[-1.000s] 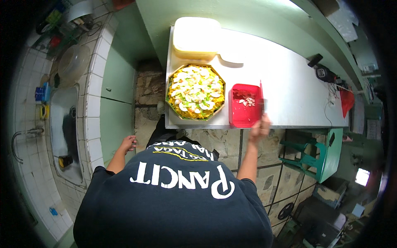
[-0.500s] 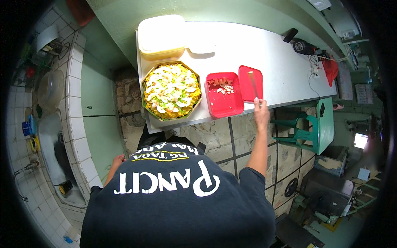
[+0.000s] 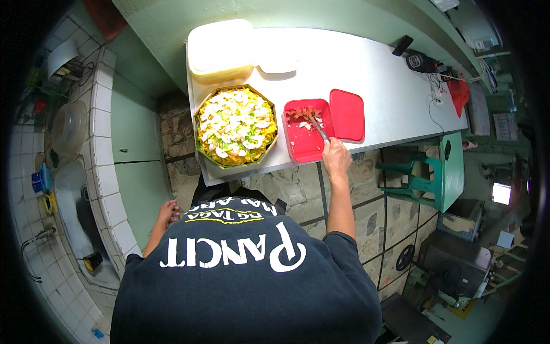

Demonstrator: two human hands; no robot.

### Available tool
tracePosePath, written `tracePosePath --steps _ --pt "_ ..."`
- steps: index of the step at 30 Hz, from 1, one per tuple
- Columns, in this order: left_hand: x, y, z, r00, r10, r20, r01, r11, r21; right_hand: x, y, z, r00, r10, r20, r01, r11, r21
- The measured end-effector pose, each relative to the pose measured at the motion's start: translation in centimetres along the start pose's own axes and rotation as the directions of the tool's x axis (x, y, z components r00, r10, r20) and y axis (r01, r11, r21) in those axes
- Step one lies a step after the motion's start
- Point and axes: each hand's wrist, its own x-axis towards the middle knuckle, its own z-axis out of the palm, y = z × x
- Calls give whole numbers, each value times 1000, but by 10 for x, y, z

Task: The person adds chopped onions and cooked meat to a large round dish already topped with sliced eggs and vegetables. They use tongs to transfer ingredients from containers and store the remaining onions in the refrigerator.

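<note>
Your right hand [image 3: 335, 157] grips a utensil [image 3: 317, 126], likely a spoon, angled up-left into the red container [image 3: 303, 146] at the counter's [image 3: 378, 86] near edge. Your left hand [image 3: 169, 213] hangs loose, well apart, so the right is nearer.

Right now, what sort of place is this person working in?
Probably a small food-preparation kitchen. A white worktop carries a big tray of garnished noodles and a red container that the right hand dips a utensil into; a tiled sink counter runs along the left.
</note>
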Motion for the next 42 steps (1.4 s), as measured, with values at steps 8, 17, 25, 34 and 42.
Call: tracePosePath --steps 8,17,25,34,42 --pt "-6 -19 1 1000 8 -12 -6 995 102 -15 5 -27 998 58 16 -60 980 191" --pt "0 -30 3 1000 -14 -9 14 998 -59 -33 -77 -25 961 -278 -3 221 758 613" --pt "-19 -25 23 998 -53 -31 49 992 -118 14 -158 40 744 -640 -193 659 750 53" --pt "-1 -109 21 997 -78 -30 70 977 -203 15 -169 17 812 -580 69 557 804 207" --pt "-9 -65 26 994 -94 -60 79 974 -210 1 -181 21 772 -629 89 606 771 193"
